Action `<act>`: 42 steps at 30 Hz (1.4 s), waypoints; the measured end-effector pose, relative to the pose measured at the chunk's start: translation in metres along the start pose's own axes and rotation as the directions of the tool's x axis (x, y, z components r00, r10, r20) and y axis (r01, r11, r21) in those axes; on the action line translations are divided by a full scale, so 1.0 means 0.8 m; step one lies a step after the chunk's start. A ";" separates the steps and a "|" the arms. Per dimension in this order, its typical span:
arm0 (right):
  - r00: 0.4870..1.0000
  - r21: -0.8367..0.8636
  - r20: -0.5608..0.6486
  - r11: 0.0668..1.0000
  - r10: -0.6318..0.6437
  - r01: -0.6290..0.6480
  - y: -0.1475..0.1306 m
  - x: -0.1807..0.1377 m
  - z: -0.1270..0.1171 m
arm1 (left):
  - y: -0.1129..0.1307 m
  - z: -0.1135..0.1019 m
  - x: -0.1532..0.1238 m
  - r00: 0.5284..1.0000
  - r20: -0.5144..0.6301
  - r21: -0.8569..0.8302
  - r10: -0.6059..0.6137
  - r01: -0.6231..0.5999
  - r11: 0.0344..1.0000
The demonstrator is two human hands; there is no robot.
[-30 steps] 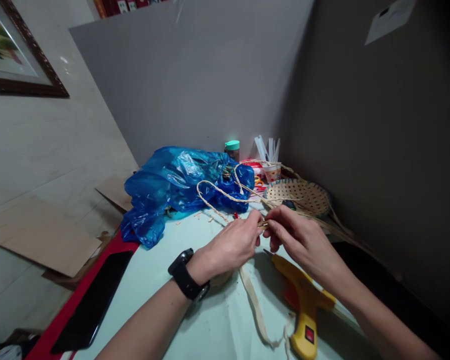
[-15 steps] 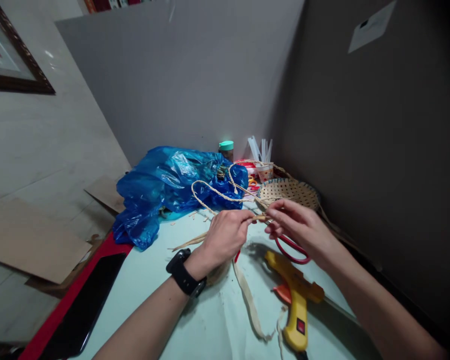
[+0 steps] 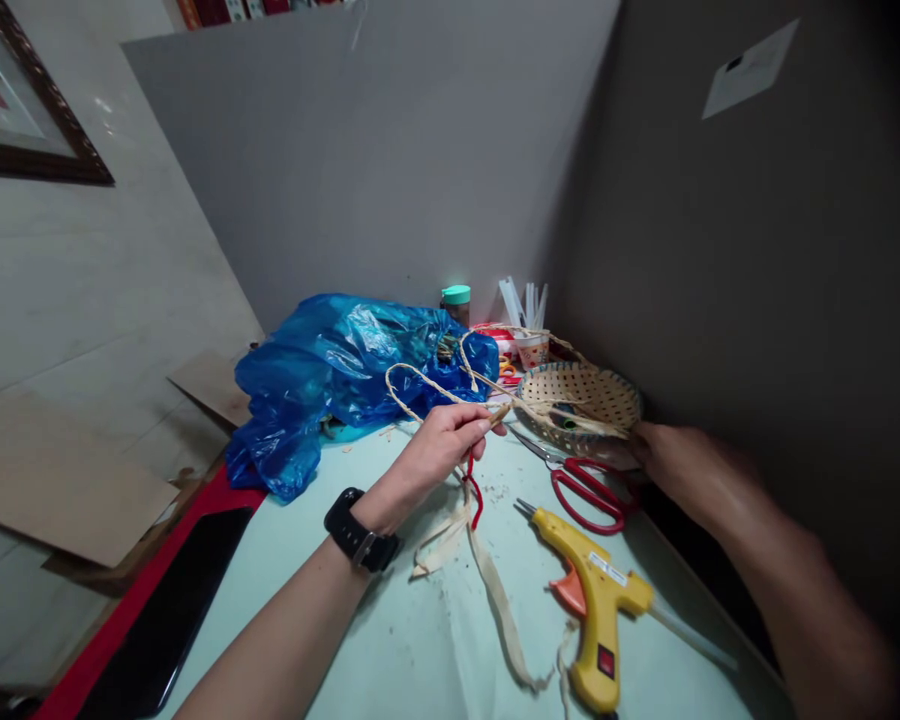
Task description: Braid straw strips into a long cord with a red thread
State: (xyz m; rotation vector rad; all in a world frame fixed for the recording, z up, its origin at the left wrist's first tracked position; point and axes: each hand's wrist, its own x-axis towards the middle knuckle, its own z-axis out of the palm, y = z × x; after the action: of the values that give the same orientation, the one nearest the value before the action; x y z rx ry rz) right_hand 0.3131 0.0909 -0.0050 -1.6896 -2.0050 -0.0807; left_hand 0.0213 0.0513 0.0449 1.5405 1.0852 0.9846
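Note:
My left hand (image 3: 444, 443), a black watch on its wrist, is closed in a pinch around a small bundle of twisted straw rope (image 3: 429, 384) with a red cord hanging below it. The rope loops up toward the blue plastic bag (image 3: 337, 375). My right hand (image 3: 679, 468) is off to the right, near the woven basket (image 3: 581, 398) and the red-handled scissors (image 3: 581, 483); it is smeared by motion and its fingers do not show clearly. Pale flat straw strips (image 3: 487, 580) trail across the table below my left hand.
A yellow glue gun (image 3: 596, 600) lies at the front right of the pale green table (image 3: 390, 640). A cup of glue sticks (image 3: 529, 320) and a green-lidded jar (image 3: 456, 300) stand at the back. A black phone (image 3: 169, 610) lies on a red edge at left. Grey partitions enclose the back and right.
My right hand let go of the rope bundle and swung right toward the basket. My left hand keeps the bundle, lifted slightly. The scissors are now uncovered.

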 end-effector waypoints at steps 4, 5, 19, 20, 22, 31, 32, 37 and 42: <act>0.997 -0.106 0.050 0.992 -0.058 0.063 -0.017 0.003 -0.023 | 0.007 -0.008 -0.001 0.997 -0.053 0.071 0.058 -0.055 0.996; 0.994 -0.114 0.068 0.989 -0.090 0.097 -0.027 0.002 -0.027 | 0.013 -0.008 -0.003 0.992 -0.081 0.115 0.096 -0.086 0.990; 0.921 0.559 0.078 0.781 -0.382 0.277 -0.128 -0.024 -0.029 | 0.003 0.023 -0.017 0.930 -0.120 0.939 0.348 -0.007 0.343; 0.933 0.603 0.098 0.766 -0.346 0.221 -0.123 -0.022 -0.032 | 0.001 0.019 -0.015 0.933 -0.119 0.941 0.341 -0.004 0.339; 0.949 0.677 0.155 0.729 -0.276 0.102 -0.116 -0.020 -0.036 | -0.001 0.015 -0.013 0.937 -0.111 0.940 0.332 -0.009 0.341; 0.988 0.744 0.109 0.669 -0.110 -0.008 -0.126 -0.021 -0.037 | -0.001 0.009 -0.007 0.961 -0.089 0.869 0.261 -0.053 0.492; 0.990 0.740 0.067 0.671 -0.123 0.034 -0.126 -0.021 -0.034 | 0.000 0.009 -0.007 0.964 -0.085 0.847 0.252 -0.063 0.528; 0.993 0.733 -0.053 0.671 -0.105 0.110 -0.132 -0.026 -0.018 | 0.013 0.019 -0.012 0.990 0.031 0.453 0.136 -0.135 0.881; 1.000 0.791 0.009 0.612 -0.018 0.004 -0.134 -0.027 -0.016 | 0.023 0.029 -0.020 0.975 0.218 -0.063 -0.052 0.067 0.996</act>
State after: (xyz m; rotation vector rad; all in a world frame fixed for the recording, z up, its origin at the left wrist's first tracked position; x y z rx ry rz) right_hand 0.2192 0.0428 0.0269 -1.0688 -1.6510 0.7315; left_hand 0.0417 0.0281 0.0567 1.5101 0.9284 0.7861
